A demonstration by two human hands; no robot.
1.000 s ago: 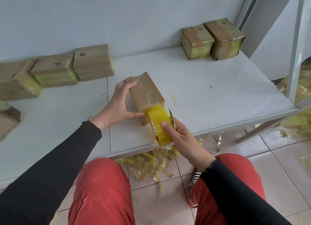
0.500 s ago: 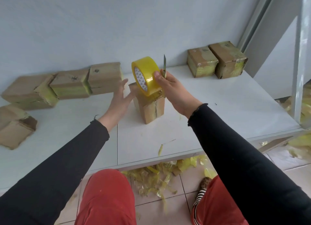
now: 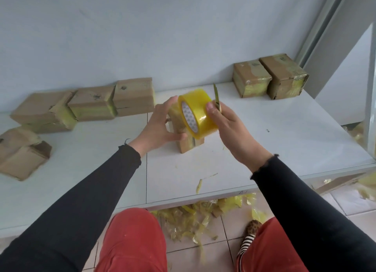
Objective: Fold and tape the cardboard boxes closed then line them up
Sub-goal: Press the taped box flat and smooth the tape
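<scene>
A small cardboard box (image 3: 186, 146) stands on end in the middle of the white table (image 3: 254, 149). My left hand (image 3: 160, 127) grips its left side, thumb across the front. My right hand (image 3: 225, 125) holds a yellow tape roll (image 3: 198, 114) against the box's top and front, with a thin blade (image 3: 216, 95) sticking up between its fingers. The roll hides most of the box's upper part. Two taped boxes (image 3: 270, 77) sit side by side at the back right against the wall.
Three boxes (image 3: 91, 103) line the wall at the back left, and another box (image 3: 20, 152) lies at the far left. Yellow tape scraps (image 3: 200, 216) litter the tiled floor under the table edge. A metal post (image 3: 371, 88) rises at the right.
The box went from lying tilted near the table front to standing on end farther back. My right hand carried the roll from the box's lower front over its top, and my left hand now wraps its side.
</scene>
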